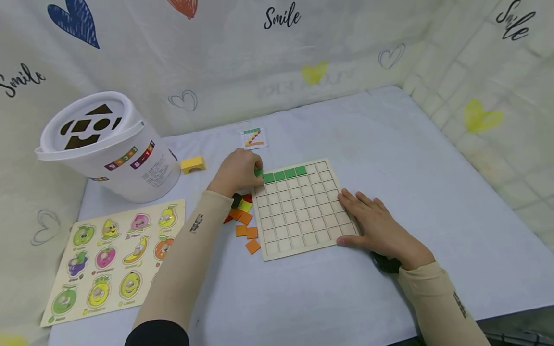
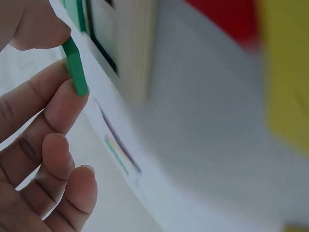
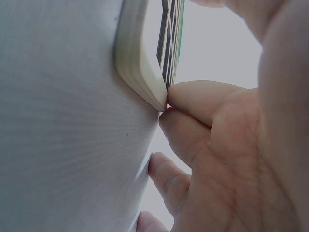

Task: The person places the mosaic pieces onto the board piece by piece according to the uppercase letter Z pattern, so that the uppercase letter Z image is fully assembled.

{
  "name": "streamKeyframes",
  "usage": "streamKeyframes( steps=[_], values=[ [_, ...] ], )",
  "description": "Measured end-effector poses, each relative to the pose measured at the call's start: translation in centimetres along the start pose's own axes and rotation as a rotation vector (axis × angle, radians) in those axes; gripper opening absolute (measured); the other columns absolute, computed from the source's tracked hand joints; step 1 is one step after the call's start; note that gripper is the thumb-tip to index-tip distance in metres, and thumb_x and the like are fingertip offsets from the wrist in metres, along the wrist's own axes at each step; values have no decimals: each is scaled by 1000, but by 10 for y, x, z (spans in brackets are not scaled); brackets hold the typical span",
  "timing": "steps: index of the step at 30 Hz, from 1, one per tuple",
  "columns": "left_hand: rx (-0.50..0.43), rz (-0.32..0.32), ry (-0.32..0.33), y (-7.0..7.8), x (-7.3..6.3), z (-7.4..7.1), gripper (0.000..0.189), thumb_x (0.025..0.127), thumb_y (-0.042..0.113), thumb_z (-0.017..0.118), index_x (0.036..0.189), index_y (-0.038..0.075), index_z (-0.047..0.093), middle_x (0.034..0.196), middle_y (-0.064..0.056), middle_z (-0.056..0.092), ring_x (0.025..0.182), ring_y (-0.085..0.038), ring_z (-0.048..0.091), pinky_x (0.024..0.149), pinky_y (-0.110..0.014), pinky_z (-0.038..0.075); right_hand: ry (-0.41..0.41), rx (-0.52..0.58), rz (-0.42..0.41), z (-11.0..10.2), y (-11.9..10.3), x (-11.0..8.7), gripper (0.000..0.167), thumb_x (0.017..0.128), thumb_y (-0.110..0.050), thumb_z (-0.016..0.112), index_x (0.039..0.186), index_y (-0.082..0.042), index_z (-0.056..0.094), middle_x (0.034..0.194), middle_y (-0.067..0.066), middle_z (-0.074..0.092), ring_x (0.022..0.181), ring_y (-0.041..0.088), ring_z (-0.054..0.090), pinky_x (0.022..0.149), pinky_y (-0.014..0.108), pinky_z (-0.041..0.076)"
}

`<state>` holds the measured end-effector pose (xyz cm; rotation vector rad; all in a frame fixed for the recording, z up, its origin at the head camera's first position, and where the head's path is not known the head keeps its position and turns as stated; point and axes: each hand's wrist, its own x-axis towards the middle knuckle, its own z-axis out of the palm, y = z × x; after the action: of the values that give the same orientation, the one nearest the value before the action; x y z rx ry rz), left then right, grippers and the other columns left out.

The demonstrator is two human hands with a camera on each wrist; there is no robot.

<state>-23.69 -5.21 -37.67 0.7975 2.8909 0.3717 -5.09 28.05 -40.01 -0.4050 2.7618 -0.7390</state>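
Note:
Between thumb and fingertips, my left hand point(image 1: 239, 170) pinches a small green square tile point(image 2: 75, 66) at the top left corner of a pale wooden grid board point(image 1: 298, 216). Several green tiles point(image 1: 284, 174) lie in a line along the board's top row. My right hand point(image 1: 376, 228) rests at the board's right edge, fingers spread, the thumb near its lower right corner. In the right wrist view two fingers point(image 3: 193, 111) touch the board's corner. Orange tiles point(image 1: 245, 218), with yellow and red ones, lie loose left of the board, partly hidden by the left wrist.
Behind the board lies a small pattern card point(image 1: 254, 138) with green, red, yellow and orange squares. A white lidded bucket point(image 1: 151, 166) stands at the left, beside a yellow arch block point(image 1: 193, 165). A fruit puzzle board point(image 1: 117, 223) lies at front left, partly under the left forearm.

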Motion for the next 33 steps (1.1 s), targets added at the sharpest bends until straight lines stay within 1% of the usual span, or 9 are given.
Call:
streamKeyframes(
  steps=[4, 7, 14, 17, 19, 23, 26, 28, 33],
  values=[
    [-56, 58, 11, 13, 11, 4, 24, 78, 17, 76, 101, 9, 79, 95, -4, 76, 86, -20, 62, 86, -36, 56, 4, 7, -1, 0, 1, 0, 107, 87, -59, 77, 167, -14, 22, 175, 10, 18, 161, 46, 12, 125, 69, 7],
    [-96, 95, 11, 25, 19, 6, 24, 80, 16, 72, 101, 9, 79, 95, -5, 76, 87, -20, 62, 93, -38, 55, 4, 6, -2, 0, 0, 0, 107, 87, -58, 77, 167, -14, 22, 175, 9, 18, 161, 46, 12, 125, 69, 7],
    [-188, 169, -4, 55, 40, 13, 26, 85, 13, 70, 108, 8, 80, 105, -7, 78, 96, -20, 67, 93, -35, 56, 6, -8, 0, 1, 0, 1, 107, 86, -56, 79, 166, -13, 23, 175, 10, 19, 160, 47, 13, 125, 70, 8],
    [-201, 191, -15, 68, 49, 16, 24, 88, 13, 69, 109, 8, 79, 106, -6, 78, 99, -20, 66, 96, -34, 54, 9, -15, 2, 1, 1, 1, 106, 86, -54, 80, 166, -13, 24, 175, 10, 19, 160, 47, 14, 124, 71, 8],
    [-201, 200, -24, 75, 54, 18, 21, 89, 12, 69, 107, 9, 79, 102, -4, 77, 96, -18, 64, 95, -33, 52, 11, -20, 2, 1, 1, 1, 106, 86, -54, 80, 166, -12, 24, 174, 10, 20, 160, 47, 15, 124, 71, 9],
    [-169, 212, -41, 87, 61, 23, 10, 93, 13, 68, 94, 12, 77, 84, -1, 68, 84, -17, 52, 89, -31, 43, 11, -18, 2, 1, 0, 0, 106, 86, -53, 80, 166, -11, 25, 174, 11, 20, 160, 47, 14, 124, 71, 8],
    [-128, 210, -55, 93, 63, 26, 13, 95, 14, 66, 84, 15, 74, 75, 0, 62, 84, -18, 47, 89, -33, 38, 11, -13, 2, 1, 0, -1, 106, 86, -52, 80, 166, -11, 25, 174, 11, 20, 160, 47, 14, 124, 71, 8],
    [-107, 203, -61, 96, 63, 28, 17, 95, 14, 66, 81, 16, 74, 75, 1, 63, 87, -19, 48, 90, -33, 39, 11, -15, 2, 1, -1, -1, 106, 86, -53, 80, 166, -11, 24, 174, 11, 20, 160, 47, 14, 124, 71, 8],
    [-56, 189, -53, 101, 62, 29, 17, 97, 15, 66, 84, 17, 78, 88, 1, 72, 93, -20, 53, 88, -34, 45, 10, -18, 3, 1, 0, -1, 107, 86, -54, 80, 166, -12, 24, 175, 10, 19, 160, 47, 13, 124, 71, 8]
  ],
)
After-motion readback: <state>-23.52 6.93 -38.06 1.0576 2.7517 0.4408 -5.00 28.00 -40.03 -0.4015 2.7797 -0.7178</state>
